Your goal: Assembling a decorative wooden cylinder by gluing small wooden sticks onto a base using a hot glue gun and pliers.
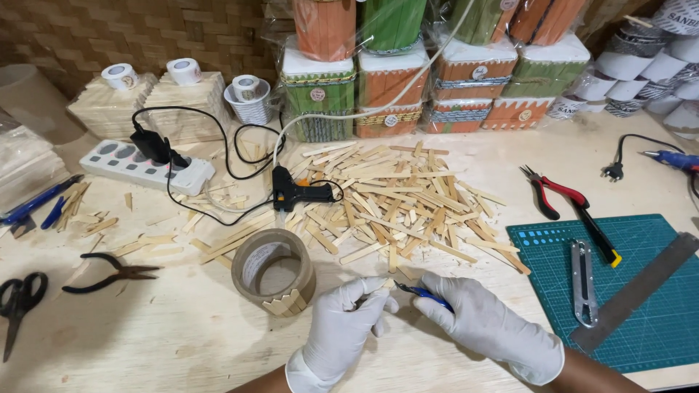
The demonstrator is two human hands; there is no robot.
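Note:
Both hands wear white gloves near the table's front edge. My left hand (348, 324) pinches a short pale wooden stick piece (384, 284) between thumb and fingers. My right hand (486, 324) grips a small blue-handled cutter (422, 293), its tip touching the stick piece. Just left of my left hand stands a brown tape roll (273, 271) with short stick pieces stuck upright along its lower front side. Behind the hands lies a big heap of wooden sticks (393, 200).
A black glue gun (298, 193) lies by the heap, cabled to a white power strip (145, 166). Black pliers (109, 273) and scissors (18, 300) lie left. Right: green cutting mat (641, 320) with knife and metal ruler, red pliers (557, 191). Decorated boxes (437, 87) line the back.

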